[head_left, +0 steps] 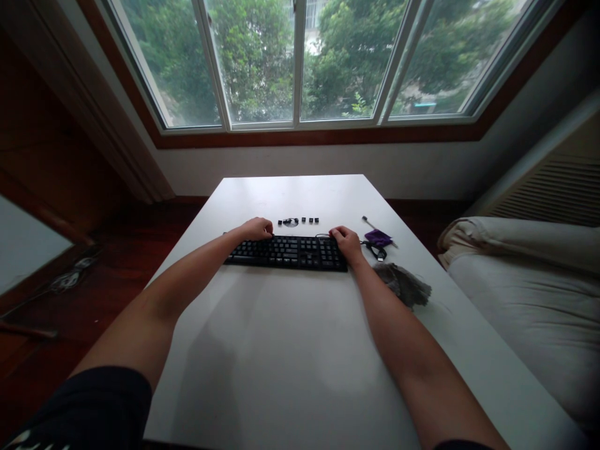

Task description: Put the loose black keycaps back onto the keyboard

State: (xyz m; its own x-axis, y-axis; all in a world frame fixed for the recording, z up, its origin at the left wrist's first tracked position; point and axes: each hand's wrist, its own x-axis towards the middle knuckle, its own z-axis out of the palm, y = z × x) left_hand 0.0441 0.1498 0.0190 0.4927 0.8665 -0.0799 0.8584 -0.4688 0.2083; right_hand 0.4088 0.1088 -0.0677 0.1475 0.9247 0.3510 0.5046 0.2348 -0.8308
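Note:
A black keyboard (pixel 295 253) lies flat across the white table (pixel 281 350). My left hand (pixel 257 229) is over the upper left part of the keyboard, its fingers bent together and pointing down at the top row of keys. Whether a small thing is between those fingertips is hidden. At the keyboard's upper right corner, my right hand (pixel 345 241) grips the edge with its thumb and curled fingers. Just behind the keyboard lie several loose black keycaps (pixel 310 220) and a small dark looped object (pixel 291 222) that is too small to make out.
Right of the keyboard are a purple cloth (pixel 377 237), a thin stick with a dark end (pixel 365 219), a black cable with a USB plug (pixel 379 255) and a crumpled grey cloth (pixel 404 284). A covered sofa (pixel 525 300) stands beside the table; a window (pixel 300 69) is ahead.

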